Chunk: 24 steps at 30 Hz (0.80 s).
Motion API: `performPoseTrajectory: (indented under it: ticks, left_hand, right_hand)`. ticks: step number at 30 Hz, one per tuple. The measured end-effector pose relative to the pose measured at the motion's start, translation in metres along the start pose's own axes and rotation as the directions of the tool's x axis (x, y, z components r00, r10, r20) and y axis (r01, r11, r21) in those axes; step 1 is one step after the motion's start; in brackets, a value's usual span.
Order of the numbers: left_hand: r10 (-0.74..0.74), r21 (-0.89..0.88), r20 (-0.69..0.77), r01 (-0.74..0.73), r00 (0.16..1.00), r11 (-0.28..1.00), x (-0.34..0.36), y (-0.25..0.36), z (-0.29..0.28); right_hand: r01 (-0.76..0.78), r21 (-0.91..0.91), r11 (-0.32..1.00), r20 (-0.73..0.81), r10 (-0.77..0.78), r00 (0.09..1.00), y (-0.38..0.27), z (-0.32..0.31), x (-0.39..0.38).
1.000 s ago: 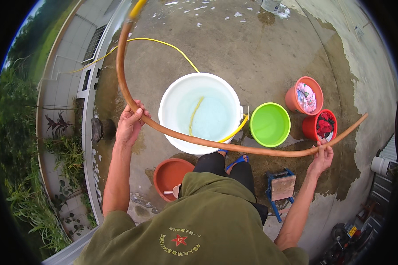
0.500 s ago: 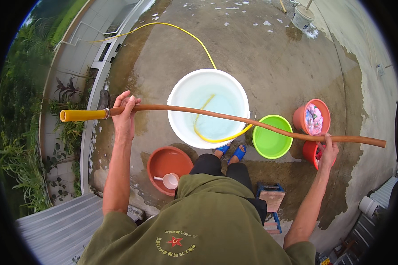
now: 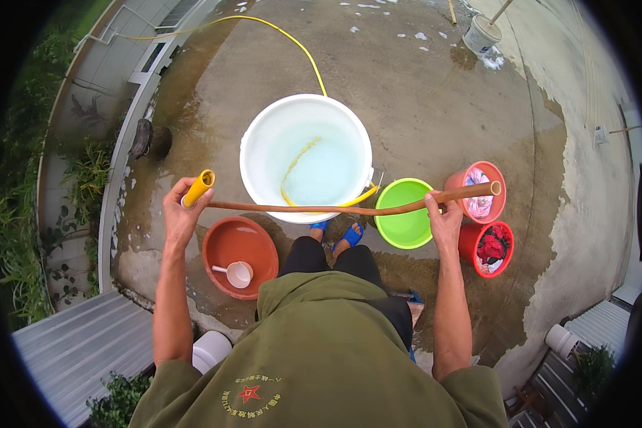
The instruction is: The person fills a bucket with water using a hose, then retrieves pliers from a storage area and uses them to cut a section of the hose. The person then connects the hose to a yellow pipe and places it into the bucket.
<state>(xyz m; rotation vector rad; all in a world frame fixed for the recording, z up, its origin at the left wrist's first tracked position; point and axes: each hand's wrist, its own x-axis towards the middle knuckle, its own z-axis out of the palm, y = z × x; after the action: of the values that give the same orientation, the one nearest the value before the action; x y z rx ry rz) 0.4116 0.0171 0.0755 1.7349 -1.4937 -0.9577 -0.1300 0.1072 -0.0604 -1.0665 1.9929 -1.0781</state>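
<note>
My left hand [image 3: 182, 217] grips a brown hose [image 3: 299, 210] at its short yellow end piece [image 3: 200, 185], whose opening faces up. My right hand [image 3: 444, 222] holds the hose close to its other, plain end. The hose sags slightly between my hands, crossing the near part of a large white tub [image 3: 255, 135] of clear water, where a thin yellow hose [image 3: 307, 53] dips in. Beside the tub, under my right hand, is a lime green basin [image 3: 399, 232]. Further right sit a pink bucket [image 3: 488, 171] with light cloth and a red bucket [image 3: 471, 250] with dark red cloth.
A terracotta basin [image 3: 228, 246] with a white dipper [image 3: 239, 274] lies by my left leg. A half-hidden stool [image 3: 416, 314] is behind my right side. A dark pot [image 3: 150, 139] stands at the left ledge, a white pail [image 3: 481, 36] at the back on wet concrete.
The brown hose, curved upward at the left earlier, now lies across in front of me with both ends tipped up. My right hand has moved leftward; my hands are closer together.
</note>
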Motion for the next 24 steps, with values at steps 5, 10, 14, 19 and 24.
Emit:
performPoseTrajectory:
  ticks: [5, 10, 14, 19, 24]
  left_hand:
    - [-0.025, -0.066, 0.101, 0.031, 0.995, 0.997, -0.008, 0.005, 0.012]
    - [0.035, -0.063, 0.102, -0.029, 0.994, 0.998, -0.002, 0.011, 0.017]
    - [0.038, -0.029, 0.174, -0.033, 0.984, 0.999, 0.004, 0.018, 0.021]
    - [0.149, -0.051, 0.246, -0.14, 0.958, 0.989, 0.011, 0.02, 0.03]
    - [0.218, -0.103, 0.3, -0.196, 0.929, 0.975, 0.015, 0.023, 0.034]
  right_hand:
    - [0.077, -0.11, 0.991, 0.075, -0.069, 0.995, -0.02, 0.022, -0.013]
    - [0.044, -0.067, 0.997, 0.088, -0.038, 0.995, -0.021, 0.031, -0.024]
    - [0.046, -0.059, 0.997, 0.092, -0.04, 0.995, -0.021, 0.037, -0.029]
    - [0.062, -0.058, 0.996, 0.08, -0.058, 0.995, -0.026, 0.037, -0.037]
    - [0.069, -0.056, 0.996, 0.059, -0.066, 0.996, -0.022, 0.038, -0.046]
